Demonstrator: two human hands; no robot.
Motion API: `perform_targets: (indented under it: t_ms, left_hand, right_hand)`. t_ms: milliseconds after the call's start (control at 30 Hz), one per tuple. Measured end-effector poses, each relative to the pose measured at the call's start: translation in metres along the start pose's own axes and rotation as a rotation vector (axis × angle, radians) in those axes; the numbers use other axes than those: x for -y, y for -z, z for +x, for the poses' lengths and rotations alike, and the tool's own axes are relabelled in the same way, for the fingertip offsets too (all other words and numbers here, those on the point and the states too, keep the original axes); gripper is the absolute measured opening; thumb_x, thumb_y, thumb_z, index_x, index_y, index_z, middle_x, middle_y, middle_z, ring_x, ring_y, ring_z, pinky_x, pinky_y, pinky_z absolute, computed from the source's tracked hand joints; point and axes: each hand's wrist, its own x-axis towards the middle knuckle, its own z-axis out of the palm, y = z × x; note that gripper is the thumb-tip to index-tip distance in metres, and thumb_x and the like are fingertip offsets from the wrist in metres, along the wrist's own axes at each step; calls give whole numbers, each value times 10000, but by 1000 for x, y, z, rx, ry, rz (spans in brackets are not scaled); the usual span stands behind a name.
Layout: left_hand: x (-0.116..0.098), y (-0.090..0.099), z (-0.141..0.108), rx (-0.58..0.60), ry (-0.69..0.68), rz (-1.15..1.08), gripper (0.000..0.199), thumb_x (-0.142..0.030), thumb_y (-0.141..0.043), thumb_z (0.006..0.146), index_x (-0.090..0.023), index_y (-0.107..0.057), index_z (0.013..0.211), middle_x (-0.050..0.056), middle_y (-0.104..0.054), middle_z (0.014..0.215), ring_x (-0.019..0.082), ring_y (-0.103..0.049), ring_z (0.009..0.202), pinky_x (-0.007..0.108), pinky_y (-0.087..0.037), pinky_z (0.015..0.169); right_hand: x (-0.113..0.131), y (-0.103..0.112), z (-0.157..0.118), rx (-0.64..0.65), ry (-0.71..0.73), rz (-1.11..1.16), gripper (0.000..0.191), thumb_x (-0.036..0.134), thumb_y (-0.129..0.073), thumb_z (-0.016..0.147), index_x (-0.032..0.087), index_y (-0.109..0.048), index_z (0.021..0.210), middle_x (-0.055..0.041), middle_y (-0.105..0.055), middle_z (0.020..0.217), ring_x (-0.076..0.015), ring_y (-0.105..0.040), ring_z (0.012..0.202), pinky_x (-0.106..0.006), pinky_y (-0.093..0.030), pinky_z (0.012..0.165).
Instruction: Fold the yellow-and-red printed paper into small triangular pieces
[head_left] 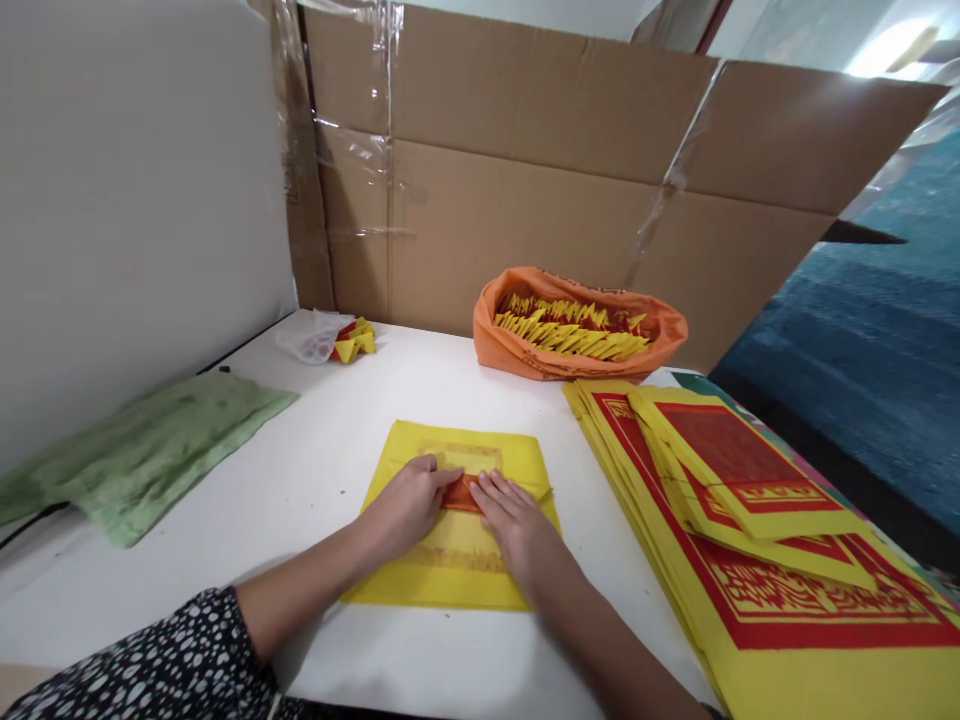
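A small strip of red-orange joss paper (pixel 463 494) lies between my hands on a stack of yellow joss paper (pixel 442 588), whose top sheet has a paler rectangle in its middle. My left hand (pixel 409 500) has its fingers curled and its thumb at the strip's left end, closed on it. From the other side, my right hand (pixel 517 525) lies flat with fingers stretched, their tips pressing the strip's right end. The strip's ends are partly hidden under the fingers.
Larger yellow and red printed sheets (pixel 825 600) are piled at the right. Behind stands an orange bag (pixel 517 355) full of folded yellow papers. A green cloth (pixel 165 440) lies at the left, a clear plastic bag (pixel 307 338) with folded pieces beyond it. Cardboard (pixel 510 230) walls the back.
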Motion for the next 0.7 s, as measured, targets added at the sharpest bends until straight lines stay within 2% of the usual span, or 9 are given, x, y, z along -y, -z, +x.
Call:
perform_targets:
  t_ms: [67, 133, 200, 267, 400, 467, 567, 633, 700]
  left_hand:
    - [3, 1, -2, -19, -29, 89, 370, -228, -390, 972, -257, -668, 1214, 68, -494, 836, 204, -475, 770, 316, -398, 700]
    - [10, 5, -4, -8, -49, 135, 355, -293, -448, 966, -332, -620, 1274, 70, -486, 926, 221, -448, 843, 342, -389, 748]
    - [18, 12, -5, 54, -50, 113, 372, -314, -497, 948, -403, -580, 1300, 59, -471, 992, 226, -435, 889, 359, -385, 783]
    - [27, 18, -4, 119, -42, 43, 409, -289, -539, 921, -425, -566, 1306, 50, -459, 1019, 228, -435, 922, 376, -386, 824]
    - [38, 26, 2, 176, -2, -166, 533, -203, -611, 824, -343, -552, 1335, 46, -468, 1015, 228, -462, 972, 385, -390, 908]
    - [38, 29, 3, 179, 30, -259, 513, -220, -601, 816, -279, -555, 1324, 45, -489, 990, 222, -485, 960, 368, -404, 902]
    - [33, 32, 3, 123, 91, -344, 278, -326, -503, 889, -194, -643, 1089, 43, -526, 915, 204, -521, 870, 338, -429, 817]
    - [30, 33, 1, 73, 119, -332, 288, -390, -457, 915, -174, -630, 836, 38, -533, 840, 190, -522, 791, 323, -425, 757]
    - [29, 33, -2, 40, 116, -275, 350, -441, -489, 900, -173, -576, 693, 37, -528, 797, 188, -514, 763, 319, -414, 739]
  right_hand:
    - [4, 7, -2, 61, 0, 24, 512, 278, -422, 984, 159, -356, 1478, -124, -406, 1493, -273, -336, 1408, -488, -389, 1102]
    - [8, 17, -4, 121, -6, 46, 616, 413, -466, 970, 168, -288, 1507, -127, -291, 1550, -292, -227, 1448, -504, -331, 1134]
    - [12, 26, -5, 190, -17, 70, 693, 500, -472, 951, 203, -226, 1527, -118, -189, 1583, -306, -137, 1467, -525, -276, 1153]
    - [15, 35, -6, 264, -33, 97, 730, 540, -468, 940, 245, -171, 1538, -107, -101, 1600, -318, -70, 1473, -546, -225, 1162]
    - [17, 46, -4, 402, -58, 158, 762, 575, -489, 919, 340, -105, 1533, -69, 68, 1604, -331, 36, 1471, -556, -130, 1173]
    - [17, 48, -3, 444, -74, 181, 748, 593, -480, 915, 377, -104, 1525, -49, 125, 1597, -331, 69, 1467, -553, -91, 1175]
    - [17, 47, -2, 455, -87, 201, 724, 615, -460, 912, 406, -121, 1516, -28, 143, 1597, -329, 83, 1467, -557, -70, 1175]
    - [18, 46, -3, 443, -90, 204, 719, 623, -456, 909, 411, -130, 1514, -26, 131, 1602, -332, 74, 1468, -562, -75, 1173]
    - [18, 45, -4, 424, -87, 202, 716, 619, -459, 910, 407, -140, 1514, -33, 109, 1606, -335, 58, 1470, -564, -88, 1172]
